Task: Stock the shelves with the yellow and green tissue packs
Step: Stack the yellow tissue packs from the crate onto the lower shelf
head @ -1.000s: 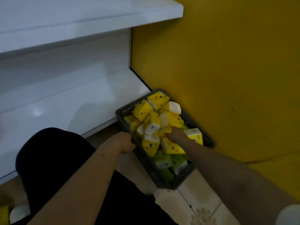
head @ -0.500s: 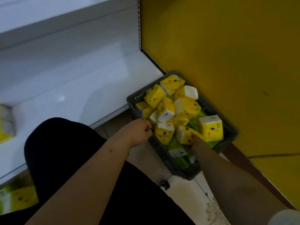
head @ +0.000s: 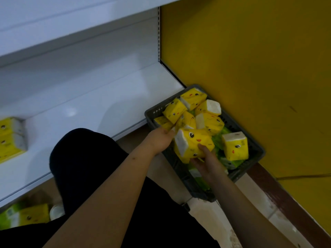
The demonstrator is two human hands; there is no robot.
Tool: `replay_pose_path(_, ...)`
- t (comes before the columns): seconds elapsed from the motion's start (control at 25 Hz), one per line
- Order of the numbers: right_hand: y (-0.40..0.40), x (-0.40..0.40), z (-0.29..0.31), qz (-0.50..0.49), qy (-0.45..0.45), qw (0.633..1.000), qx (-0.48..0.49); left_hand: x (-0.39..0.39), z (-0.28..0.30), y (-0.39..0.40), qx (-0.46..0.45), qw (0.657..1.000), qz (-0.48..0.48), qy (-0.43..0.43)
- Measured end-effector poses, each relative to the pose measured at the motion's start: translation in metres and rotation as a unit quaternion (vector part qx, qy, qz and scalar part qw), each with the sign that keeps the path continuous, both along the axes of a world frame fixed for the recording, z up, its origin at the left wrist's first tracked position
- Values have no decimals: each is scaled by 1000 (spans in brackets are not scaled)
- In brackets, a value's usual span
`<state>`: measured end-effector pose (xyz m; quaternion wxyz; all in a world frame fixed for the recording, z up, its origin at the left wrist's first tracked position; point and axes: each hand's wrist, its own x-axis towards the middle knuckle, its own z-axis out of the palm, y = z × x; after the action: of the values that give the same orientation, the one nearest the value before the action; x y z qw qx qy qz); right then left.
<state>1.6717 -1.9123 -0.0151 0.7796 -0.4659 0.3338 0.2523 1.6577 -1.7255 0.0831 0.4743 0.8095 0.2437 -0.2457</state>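
A dark grey basket (head: 254, 154) stands on the floor against the yellow wall, holding several yellow tissue packs (head: 234, 147) on top of green packs (head: 219, 138). My right hand (head: 207, 161) grips a yellow pack (head: 194, 142) from below and holds it raised over the basket's near side, with a second yellow pack seemingly pressed beneath it. My left hand (head: 160, 140) is curled over the basket's near-left rim, right beside the raised pack's white end. Two yellow packs (head: 10, 138) are stacked on the white bottom shelf (head: 86, 111) at the far left.
An upper white shelf (head: 53, 33) overhangs the bottom shelf. More yellow and green packs (head: 25, 218) lie low at the bottom left, below the shelf edge. My knee in black cloth (head: 86, 167) is between the shelf and the basket. Pale tiled floor (head: 211, 221) shows at the front.
My right hand has dug into the basket and lifted a yellow pack out of the pile. My left hand stays on the basket rim. The view has swung left, showing packs on the shelf.
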Motion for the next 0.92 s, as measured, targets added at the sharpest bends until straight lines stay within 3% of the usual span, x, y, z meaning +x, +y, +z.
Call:
replay_pose_path(0.08,33,-3,30,40,-98,994,8,1,10,3,-86,990,112,0)
replay_pose_path(0.12,53,-6,44,62,-141,988,0,1,19,8,-80,984,159,-29)
replay_pose_path(0.2,91,-8,75,123,-219,965,-74,-1,38,29,-14,960,250,-126)
replay_pose_path(0.28,127,-5,102,204,-296,919,-163,-8,60,64,40,924,315,-215)
replay_pose_path(0.44,201,13,147,292,-332,874,-203,-42,87,143,61,895,348,-274)
replay_pose_path(0.52,255,10,161,405,-341,817,-228,-71,94,183,87,877,381,-280)
replay_pose_path(0.6,307,-1,165,485,-341,772,-230,-98,92,219,127,869,411,-245)
replay_pose_path(0.72,380,-34,161,562,-291,736,-240,-142,75,271,144,881,431,-130)
replay_pose_path(0.92,482,-80,119,647,-227,680,-260,-205,29,359,25,888,458,-16)
